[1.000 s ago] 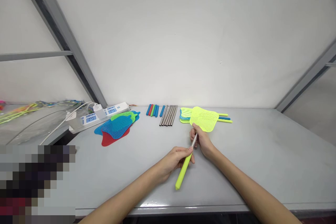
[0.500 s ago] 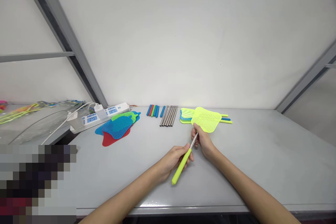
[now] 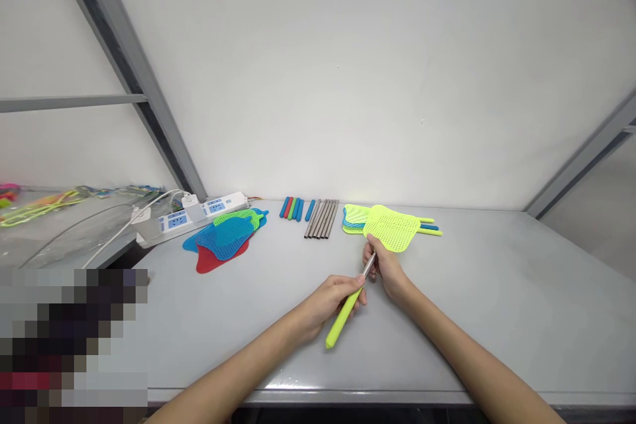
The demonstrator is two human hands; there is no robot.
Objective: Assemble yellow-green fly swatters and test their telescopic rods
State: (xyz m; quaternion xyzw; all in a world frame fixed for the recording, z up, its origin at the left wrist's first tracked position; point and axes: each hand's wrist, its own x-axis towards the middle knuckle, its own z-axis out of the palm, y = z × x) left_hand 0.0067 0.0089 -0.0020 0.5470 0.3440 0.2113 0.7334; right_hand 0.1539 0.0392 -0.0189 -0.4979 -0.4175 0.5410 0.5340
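A yellow-green fly swatter (image 3: 395, 228) is held in both of my hands over the table, its perforated head pointing away from me. My left hand (image 3: 334, 301) closes around the upper part of its handle (image 3: 340, 330), the thumb at the joint with the short metal rod (image 3: 368, 267). At the base of the head, my right hand (image 3: 385, 268) pinches with the thumb on top; the joint there is hidden by the fingers. Behind the held head lie other swatters (image 3: 355, 214), yellow and blue, with their handles to the right.
Several metal rods (image 3: 322, 220) lie in a row near the wall, beside coloured grips (image 3: 292, 208). Further left is a pile of loose swatter heads (image 3: 223, 242) in blue, green and red, against a white power strip (image 3: 199, 215). Plastic bags (image 3: 74, 232) lie at the far left.
My left thumb has slid slightly up towards the metal rod. My right hand keeps its hold at the head, and the view has shifted a little.
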